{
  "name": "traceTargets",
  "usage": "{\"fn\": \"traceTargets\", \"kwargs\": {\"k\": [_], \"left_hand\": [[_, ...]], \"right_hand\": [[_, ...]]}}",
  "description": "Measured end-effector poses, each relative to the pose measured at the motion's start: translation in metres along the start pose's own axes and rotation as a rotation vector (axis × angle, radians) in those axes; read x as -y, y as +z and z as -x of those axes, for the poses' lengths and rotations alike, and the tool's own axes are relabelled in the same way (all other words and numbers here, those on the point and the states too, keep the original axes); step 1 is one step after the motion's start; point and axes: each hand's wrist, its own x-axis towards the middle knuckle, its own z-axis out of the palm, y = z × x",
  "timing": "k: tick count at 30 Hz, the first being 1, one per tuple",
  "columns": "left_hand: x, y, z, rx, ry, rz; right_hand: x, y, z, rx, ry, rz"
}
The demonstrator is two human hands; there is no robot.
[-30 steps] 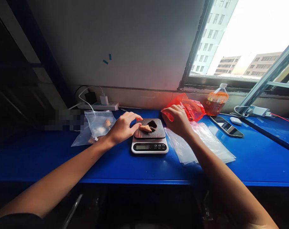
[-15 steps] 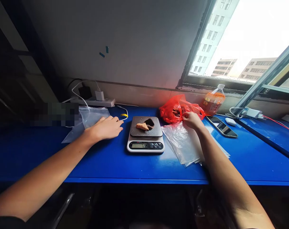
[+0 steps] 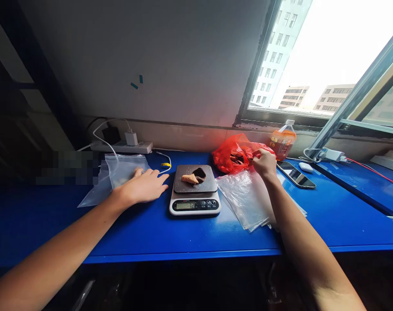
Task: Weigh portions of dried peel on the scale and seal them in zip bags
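A white kitchen scale [image 3: 195,205] with a dark plate stands at the middle of the blue table, its display lit. Two dried pieces lie on the plate: a tan one [image 3: 190,178] and a dark curled one [image 3: 200,174]. My left hand [image 3: 143,185] rests palm down to the left of the scale, fingers spread, beside clear zip bags [image 3: 110,172]. At the mouth of a red plastic bag [image 3: 227,153] holding brown dried pieces [image 3: 238,159], my right hand [image 3: 264,164] has its fingers pinched together. What they grip is too small to make out.
Clear plastic bags [image 3: 244,203] lie right of the scale, under my right forearm. Beyond are a phone [image 3: 296,175], a white earbud case [image 3: 305,167] and a drink bottle [image 3: 282,140]. A power strip [image 3: 144,148] with chargers and cables runs along the wall.
My right hand has shifted slightly at the red bag's mouth, and more of the brown pieces show. My left hand stays about where it was. The whole view has tilted a little.
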Motion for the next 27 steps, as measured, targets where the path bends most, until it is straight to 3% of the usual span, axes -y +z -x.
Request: {"fn": "traceTargets", "kwargs": {"k": [9,16,27], "left_hand": [[0.002,0.001,0.000,0.013,0.025,-0.033],[0.003,0.002,0.000,0.014,0.043,-0.042],[0.005,0.004,-0.004,0.027,0.058,-0.064]], "right_hand": [[0.001,0.001,0.000,-0.041,0.001,-0.013],[0.014,0.017,0.012,0.205,-0.156,0.018],[0.022,0.014,0.010,0.262,0.021,0.123]]}}
